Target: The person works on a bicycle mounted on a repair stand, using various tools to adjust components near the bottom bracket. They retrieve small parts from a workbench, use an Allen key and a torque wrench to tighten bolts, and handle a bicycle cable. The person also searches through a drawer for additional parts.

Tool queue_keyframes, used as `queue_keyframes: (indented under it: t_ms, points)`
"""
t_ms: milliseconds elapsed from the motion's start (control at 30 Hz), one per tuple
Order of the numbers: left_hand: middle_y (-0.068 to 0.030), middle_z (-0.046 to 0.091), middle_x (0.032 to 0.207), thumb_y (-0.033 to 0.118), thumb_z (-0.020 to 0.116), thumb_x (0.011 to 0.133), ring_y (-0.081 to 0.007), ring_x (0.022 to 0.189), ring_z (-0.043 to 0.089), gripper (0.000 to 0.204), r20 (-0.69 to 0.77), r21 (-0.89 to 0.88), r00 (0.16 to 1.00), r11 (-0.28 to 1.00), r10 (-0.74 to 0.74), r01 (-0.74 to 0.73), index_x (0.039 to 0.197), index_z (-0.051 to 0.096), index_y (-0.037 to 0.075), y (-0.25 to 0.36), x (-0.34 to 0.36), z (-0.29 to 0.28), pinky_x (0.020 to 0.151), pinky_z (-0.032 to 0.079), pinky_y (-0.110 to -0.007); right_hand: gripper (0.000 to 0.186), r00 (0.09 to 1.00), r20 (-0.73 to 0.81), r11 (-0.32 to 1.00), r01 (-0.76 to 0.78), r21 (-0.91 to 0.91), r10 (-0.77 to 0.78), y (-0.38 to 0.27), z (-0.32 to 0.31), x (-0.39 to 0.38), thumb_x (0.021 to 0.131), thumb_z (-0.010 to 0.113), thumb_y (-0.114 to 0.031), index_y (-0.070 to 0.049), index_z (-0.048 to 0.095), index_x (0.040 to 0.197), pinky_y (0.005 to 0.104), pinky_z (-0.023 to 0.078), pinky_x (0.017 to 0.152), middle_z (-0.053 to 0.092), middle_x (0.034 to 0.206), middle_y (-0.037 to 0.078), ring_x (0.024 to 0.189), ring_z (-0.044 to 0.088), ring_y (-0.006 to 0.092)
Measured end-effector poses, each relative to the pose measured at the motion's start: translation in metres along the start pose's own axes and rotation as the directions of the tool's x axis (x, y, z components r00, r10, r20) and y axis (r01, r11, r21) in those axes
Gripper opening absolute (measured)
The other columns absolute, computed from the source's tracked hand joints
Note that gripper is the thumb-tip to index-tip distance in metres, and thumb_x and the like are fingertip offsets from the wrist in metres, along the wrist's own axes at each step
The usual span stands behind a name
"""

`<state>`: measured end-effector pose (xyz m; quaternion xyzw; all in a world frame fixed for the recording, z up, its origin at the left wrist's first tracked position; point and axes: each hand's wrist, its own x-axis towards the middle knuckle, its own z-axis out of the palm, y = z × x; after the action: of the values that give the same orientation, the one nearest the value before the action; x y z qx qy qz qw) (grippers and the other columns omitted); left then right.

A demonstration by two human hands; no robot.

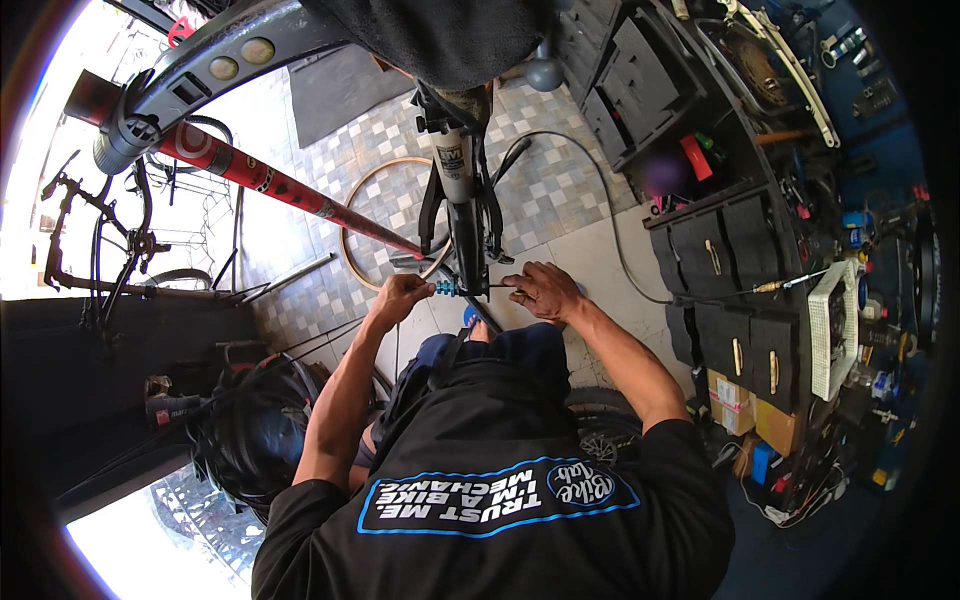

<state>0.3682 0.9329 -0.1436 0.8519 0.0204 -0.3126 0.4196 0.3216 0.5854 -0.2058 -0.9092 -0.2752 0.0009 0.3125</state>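
Note:
A bicycle frame (pixel 455 165) with a white and black tube hangs in front of me, its narrow lower end between my hands. On the left side of that end sits a teal ribbed cylindrical part (pixel 446 288). My left hand (pixel 402 297) is closed, fingertips pinching the outer end of this part. From the right side sticks out a thin metal rod (pixel 500 286), and my right hand (pixel 545 291) is closed around its outer end, fingers bent. How the rod and the teal part meet inside the frame is hidden.
A red repair-stand tube (pixel 290 190) slants down from the upper left. A pale wheel rim (pixel 350 220) and a dark hose (pixel 610 200) lie on the tiled floor. Black drawers (pixel 715 245) and a white plastic basket (pixel 832 330) line the right. Tyres (pixel 235 430) crowd the left.

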Motion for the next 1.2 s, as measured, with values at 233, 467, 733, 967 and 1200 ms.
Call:
queue_keyframes:
  t_ms: [233, 467, 733, 967, 1200]
  points:
    - [-0.0117, 0.069, 0.075, 0.04, 0.076, 0.092, -0.0164, 0.071, 0.061, 0.043, -0.026, 0.053, 1.0, 0.998, 0.016, -0.015, 0.095, 0.075, -0.003, -0.013, 0.006, 0.003, 0.069, 0.051, -0.038, 0.031, 0.998, 0.03, 0.998, -0.063, 0.015, 0.063, -0.005, 0.0, 0.004, 0.093, 0.07, -0.044, -0.021, 0.068, 0.114, 0.045, 0.055, 0.067, 0.066, 0.085, 0.005, 0.076, 0.069, 0.0328]
    - [-0.0093, 0.064, 0.068, 0.04, 0.077, 0.092, -0.0152, 0.066, 0.058, 0.043, -0.045, 0.052, 0.999, 0.999, 0.009, -0.007, 0.092, 0.074, -0.003, -0.012, 0.007, 0.005, 0.064, 0.048, -0.037, 0.031, 0.948, 0.275, 0.97, -0.203, 0.133, 0.161, 0.0, -0.004, 0.015, 0.092, 0.068, -0.045, -0.016, 0.064, 0.102, 0.0473, 0.056, 0.07, 0.073, 0.086, 0.012, 0.081, 0.071, 0.0378]
    - [-0.0071, 0.059, 0.062, 0.038, 0.079, 0.091, -0.0132, 0.062, 0.054, 0.04, -0.061, 0.063, 0.998, 0.998, 0.025, -0.021, 0.088, 0.072, -0.001, -0.014, 0.008, 0.006, 0.059, 0.045, -0.037, 0.034, 0.894, 0.427, 0.912, -0.284, 0.297, 0.139, 0.008, -0.007, 0.023, 0.09, 0.069, -0.041, -0.009, 0.062, 0.099, 0.0464, 0.054, 0.074, 0.071, 0.086, 0.015, 0.082, 0.069, 0.0396]
    - [-0.007, 0.057, 0.061, 0.037, 0.078, 0.091, -0.0126, 0.061, 0.052, 0.04, -0.092, 0.075, 0.99, 0.992, 0.11, -0.103, 0.085, 0.07, -0.001, -0.028, 0.012, 0.01, 0.058, 0.044, -0.038, 0.033, 0.848, 0.524, 0.828, -0.349, 0.439, 0.079, 0.015, -0.003, 0.029, 0.088, 0.072, -0.033, -0.003, 0.06, 0.096, 0.0399, 0.051, 0.073, 0.065, 0.081, 0.013, 0.077, 0.062, 0.0259]
    - [-0.0076, 0.057, 0.061, 0.037, 0.078, 0.091, -0.0125, 0.06, 0.051, 0.04, -0.082, 0.089, 0.991, 0.991, 0.104, -0.097, 0.085, 0.07, -0.002, -0.027, 0.016, 0.01, 0.056, 0.044, -0.038, 0.04, 0.913, 0.376, 0.789, -0.348, 0.507, 0.161, 0.014, 0.008, 0.019, 0.088, 0.076, -0.037, -0.002, 0.059, 0.099, 0.0369, 0.05, 0.074, 0.061, 0.081, 0.012, 0.077, 0.059, 0.0216]
